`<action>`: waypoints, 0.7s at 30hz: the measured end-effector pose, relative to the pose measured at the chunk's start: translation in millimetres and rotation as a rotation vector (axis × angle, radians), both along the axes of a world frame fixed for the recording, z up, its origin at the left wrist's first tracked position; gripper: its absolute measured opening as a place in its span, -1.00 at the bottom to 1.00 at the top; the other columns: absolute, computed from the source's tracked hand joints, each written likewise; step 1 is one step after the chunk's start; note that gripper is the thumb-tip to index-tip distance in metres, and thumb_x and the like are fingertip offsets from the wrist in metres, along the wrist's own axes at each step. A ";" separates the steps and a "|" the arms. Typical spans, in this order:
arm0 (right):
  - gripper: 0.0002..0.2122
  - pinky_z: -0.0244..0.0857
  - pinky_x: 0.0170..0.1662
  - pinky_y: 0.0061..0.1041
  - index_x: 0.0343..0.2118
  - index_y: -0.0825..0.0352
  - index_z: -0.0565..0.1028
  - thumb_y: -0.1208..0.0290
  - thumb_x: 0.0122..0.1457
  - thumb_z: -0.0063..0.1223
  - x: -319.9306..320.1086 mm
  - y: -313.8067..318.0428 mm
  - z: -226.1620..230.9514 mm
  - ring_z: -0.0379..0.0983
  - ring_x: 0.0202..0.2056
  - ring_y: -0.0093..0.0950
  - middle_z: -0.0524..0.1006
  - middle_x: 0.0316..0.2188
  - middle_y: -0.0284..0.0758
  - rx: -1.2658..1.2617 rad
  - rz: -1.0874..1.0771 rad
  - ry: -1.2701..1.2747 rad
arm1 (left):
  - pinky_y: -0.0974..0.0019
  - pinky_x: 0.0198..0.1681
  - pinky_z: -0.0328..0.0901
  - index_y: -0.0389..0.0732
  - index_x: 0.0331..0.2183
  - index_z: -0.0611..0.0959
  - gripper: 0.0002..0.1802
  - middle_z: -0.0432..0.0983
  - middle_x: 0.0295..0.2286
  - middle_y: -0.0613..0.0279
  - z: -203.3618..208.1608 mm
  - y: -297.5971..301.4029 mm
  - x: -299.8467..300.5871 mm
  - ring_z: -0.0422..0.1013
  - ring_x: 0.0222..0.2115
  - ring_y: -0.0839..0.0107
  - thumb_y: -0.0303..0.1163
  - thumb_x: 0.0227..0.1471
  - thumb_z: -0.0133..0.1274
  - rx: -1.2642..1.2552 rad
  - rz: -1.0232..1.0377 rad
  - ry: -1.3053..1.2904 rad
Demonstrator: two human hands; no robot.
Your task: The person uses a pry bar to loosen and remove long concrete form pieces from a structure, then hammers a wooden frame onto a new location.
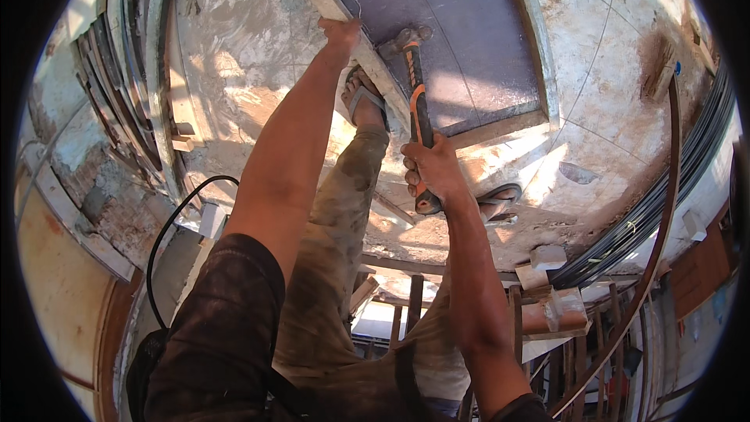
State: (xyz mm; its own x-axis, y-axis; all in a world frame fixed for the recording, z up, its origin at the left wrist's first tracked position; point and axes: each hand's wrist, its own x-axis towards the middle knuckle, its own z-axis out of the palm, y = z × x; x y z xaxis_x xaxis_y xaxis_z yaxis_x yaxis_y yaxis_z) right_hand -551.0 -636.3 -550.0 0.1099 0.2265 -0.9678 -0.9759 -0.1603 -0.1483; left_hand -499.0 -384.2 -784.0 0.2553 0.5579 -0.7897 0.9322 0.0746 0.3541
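Note:
My right hand [434,168] is closed round the lower end of the black and orange handle of a hammer [419,105]. The hammer's head lies over the dark grey panel inside a wooden frame; whether it touches the panel I cannot tell. My left hand [341,36] grips the left rail of that wooden frame [378,70], with some fingers hidden. A thin bent wire [357,1] shows just beyond this hand. The framed dark panel [469,39] lies on the floor in front of me.
My sandalled left foot [364,100] is against the frame's left rail; my right foot [498,202] is behind its near edge. Bundled black rods [648,215] curve along the right. Long strips [117,86] lie at the left, and a black cable [168,254] loops near my left arm.

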 end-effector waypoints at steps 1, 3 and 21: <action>-0.83 0.26 -0.72 -0.39 -0.35 0.33 0.28 0.52 0.12 0.08 -8.7 -6.9 -3.0 0.34 -0.72 -0.51 0.37 -0.61 -0.35 -0.025 -0.032 0.001 | 0.03 0.30 0.09 -0.41 0.22 -0.08 0.00 0.23 0.20 -0.26 1.3 -2.9 0.0 0.23 0.20 0.04 -0.16 0.08 0.19 -0.019 0.001 -0.012; -0.82 0.27 -0.73 -0.38 -0.37 0.31 0.27 0.54 0.11 0.08 -20.4 -2.9 2.6 0.33 -0.74 -0.51 0.36 -0.62 -0.33 -0.167 -0.057 -0.036 | 0.06 0.28 0.12 -0.41 0.20 -0.05 -0.03 0.24 0.19 -0.27 5.3 -11.5 4.0 0.25 0.18 0.05 -0.15 0.08 0.19 -0.005 0.009 -0.018; -0.87 0.27 -0.64 -0.44 -0.30 0.29 0.37 0.48 0.19 0.10 -8.1 67.0 25.7 0.30 -0.67 -0.57 0.36 -0.58 -0.40 -0.024 -0.635 0.215 | -0.12 0.33 0.06 -0.25 0.37 -0.10 0.18 0.04 0.25 -0.43 -8.3 -3.3 0.8 0.13 0.26 -0.24 0.45 0.13 -0.12 0.073 0.192 -0.163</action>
